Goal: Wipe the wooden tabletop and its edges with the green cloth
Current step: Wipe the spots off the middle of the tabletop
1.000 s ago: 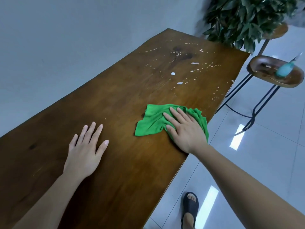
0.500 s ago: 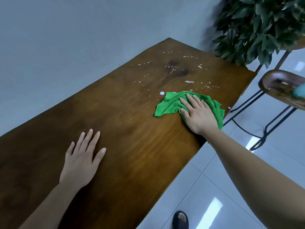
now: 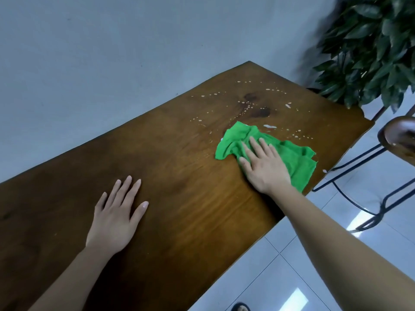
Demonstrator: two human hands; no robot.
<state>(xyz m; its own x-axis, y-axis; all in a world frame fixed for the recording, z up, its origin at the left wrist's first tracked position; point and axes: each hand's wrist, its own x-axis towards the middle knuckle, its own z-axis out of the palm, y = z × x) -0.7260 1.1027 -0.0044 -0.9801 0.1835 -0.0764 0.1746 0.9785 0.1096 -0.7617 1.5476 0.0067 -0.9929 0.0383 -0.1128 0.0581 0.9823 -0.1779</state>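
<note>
Fingers (image 3: 254, 145) of the right hand (image 3: 266, 170), straight and slightly spread, pressed one green cloth (image 3: 296, 158) flat near the right edge of the tabletop (image 3: 179, 158), toward its far end.
One left hand (image 3: 114, 217) lay flat toward the near end, its fingers (image 3: 126, 187) loosely spread and holding nothing. White droplets (image 3: 247, 104) dotted the far end just beyond the cloth, with one streak (image 3: 269, 126) beside its far hem. One leafy plant (image 3: 370, 48) stood past the far right corner, and one stool (image 3: 397, 138) beside the right edge.
</note>
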